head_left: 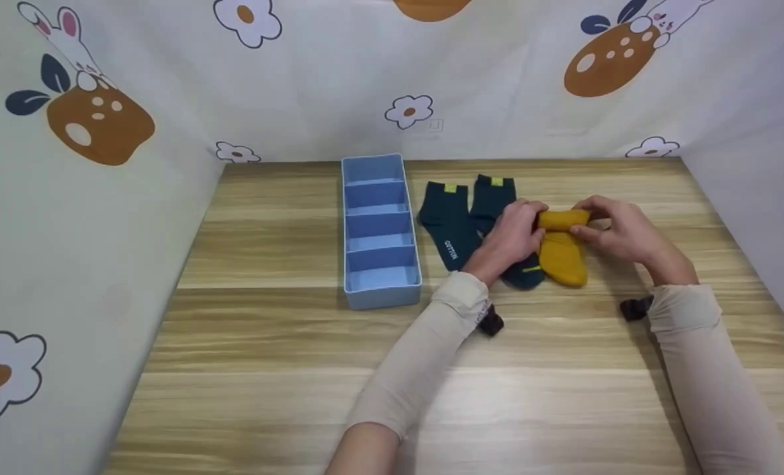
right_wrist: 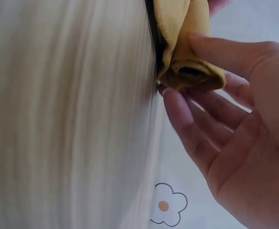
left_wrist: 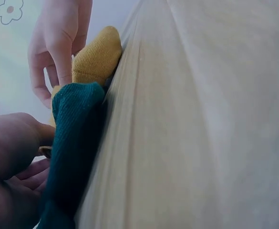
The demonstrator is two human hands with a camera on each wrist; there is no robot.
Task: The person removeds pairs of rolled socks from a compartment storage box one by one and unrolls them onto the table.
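Note:
A mustard-yellow sock lies on the table with its upper part rolled into a thick tube. My left hand grips the left end of that roll between thumb and fingers. At the other end, my right hand pinches the roll; the right wrist view shows its thumb on top of the yellow fabric and its fingers below and behind. A dark green sock with a yellow tab lies flat, and a second dark green sock runs partly hidden under my left hand. In the left wrist view, green fabric covers part of the fingers.
Left of the socks stands a blue box with several compartments in a row. The wood-grain table meets a printed fabric wall at the back, with further walls at both sides. Dark wrist-camera pieces hang below the sleeves.

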